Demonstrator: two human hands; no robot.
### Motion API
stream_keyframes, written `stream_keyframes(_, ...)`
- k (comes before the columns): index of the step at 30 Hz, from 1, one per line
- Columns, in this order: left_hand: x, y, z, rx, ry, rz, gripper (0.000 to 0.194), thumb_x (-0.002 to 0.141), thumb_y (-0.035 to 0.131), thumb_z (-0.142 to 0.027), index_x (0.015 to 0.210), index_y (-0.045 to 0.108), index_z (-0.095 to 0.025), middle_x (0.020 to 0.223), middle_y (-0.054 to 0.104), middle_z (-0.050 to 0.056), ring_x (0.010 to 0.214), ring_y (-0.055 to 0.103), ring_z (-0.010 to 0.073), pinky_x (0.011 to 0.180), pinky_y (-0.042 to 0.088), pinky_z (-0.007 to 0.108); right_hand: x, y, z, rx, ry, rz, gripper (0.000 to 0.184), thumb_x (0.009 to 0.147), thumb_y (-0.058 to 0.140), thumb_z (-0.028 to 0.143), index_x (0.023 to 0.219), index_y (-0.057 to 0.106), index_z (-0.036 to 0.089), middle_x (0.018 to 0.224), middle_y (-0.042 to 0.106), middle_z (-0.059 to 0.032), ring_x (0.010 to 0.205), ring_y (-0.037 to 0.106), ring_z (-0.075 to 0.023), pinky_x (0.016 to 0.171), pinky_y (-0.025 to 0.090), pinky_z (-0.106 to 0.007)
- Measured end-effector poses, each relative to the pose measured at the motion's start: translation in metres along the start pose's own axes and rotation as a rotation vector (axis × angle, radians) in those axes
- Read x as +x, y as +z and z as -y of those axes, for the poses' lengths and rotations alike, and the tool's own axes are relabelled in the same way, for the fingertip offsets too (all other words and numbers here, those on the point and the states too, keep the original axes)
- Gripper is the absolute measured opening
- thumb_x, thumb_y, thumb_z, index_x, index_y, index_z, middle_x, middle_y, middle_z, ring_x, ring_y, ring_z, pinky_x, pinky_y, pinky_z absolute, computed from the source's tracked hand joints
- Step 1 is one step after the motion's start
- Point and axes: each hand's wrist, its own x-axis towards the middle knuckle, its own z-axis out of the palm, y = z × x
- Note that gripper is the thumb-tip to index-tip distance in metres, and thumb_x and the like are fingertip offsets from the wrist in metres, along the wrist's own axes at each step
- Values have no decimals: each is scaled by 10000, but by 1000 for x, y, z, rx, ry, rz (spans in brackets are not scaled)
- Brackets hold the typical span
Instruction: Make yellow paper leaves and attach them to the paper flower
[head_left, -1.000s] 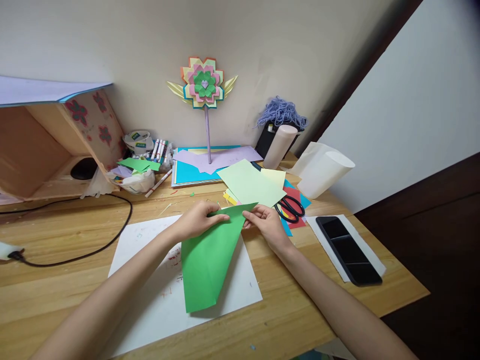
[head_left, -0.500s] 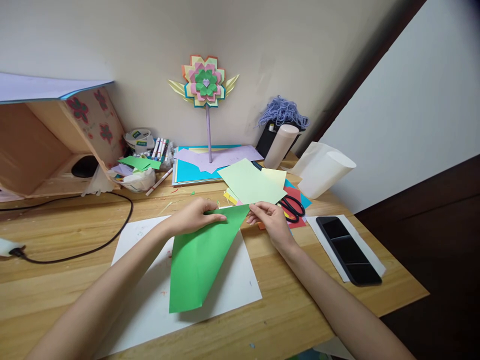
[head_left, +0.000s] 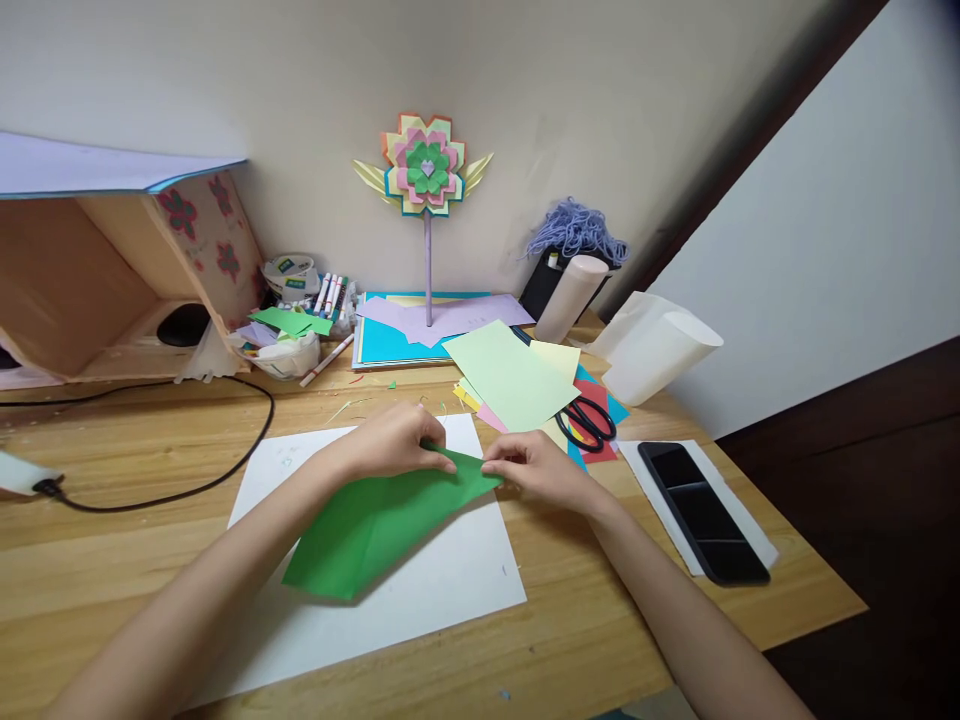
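Observation:
A folded sheet of green paper (head_left: 375, 525) lies low over a white sheet (head_left: 420, 590) on the wooden desk (head_left: 112, 560). My left hand (head_left: 394, 442) pinches the green paper's upper edge near its pointed tip. My right hand (head_left: 532, 468) pinches the tip itself from the right side. Both hands have their fingers closed on the paper. The paper's long end points down and to the left, nearly flat on the white sheet.
Light green and yellow papers (head_left: 510, 375) and black-handled scissors (head_left: 589, 420) lie just beyond my right hand. A black phone (head_left: 701, 510) rests at the right. A paper flower (head_left: 426, 165) stands against the wall. A black cable (head_left: 187, 480) crosses the left of the desk.
The green paper has swung from hanging upright to lying nearly flat, its long end turning left. Both hands came lower and closer to the white sheet.

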Motion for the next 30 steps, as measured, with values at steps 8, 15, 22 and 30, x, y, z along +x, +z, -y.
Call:
stream_keyframes(8,-6,11,-41,-50,-79,-609,407,905,340,-358,661,614,-180,683,621,37,646,552,139,648,385,248,8,-8,-10,176,-22,-584,251,762,601,431,778,595,181,542,543,24,464,495,-112,461,401,-233)
stream_keyframes(15,12,50,-39,-809,-249,-294,288,767,559,-414,807,673,-152,821,707,67,633,605,148,585,454,250,8,12,-3,431,-8,-543,323,714,644,486,777,580,175,578,580,17,454,520,-99,421,405,-209)
stream_keyframes(22,17,49,-26,-932,-303,-358,191,714,577,-293,714,671,-127,729,702,68,568,598,136,575,472,250,3,22,2,414,-1,-484,304,736,634,464,799,583,170,620,613,-2,490,549,-111,440,416,-213)
stream_keyframes(30,12,35,-12,-636,-437,-444,217,701,548,-331,622,619,-142,577,643,36,561,596,157,522,433,236,5,19,1,378,25,-501,327,736,625,479,796,584,160,571,607,-8,466,522,-106,429,411,-216)
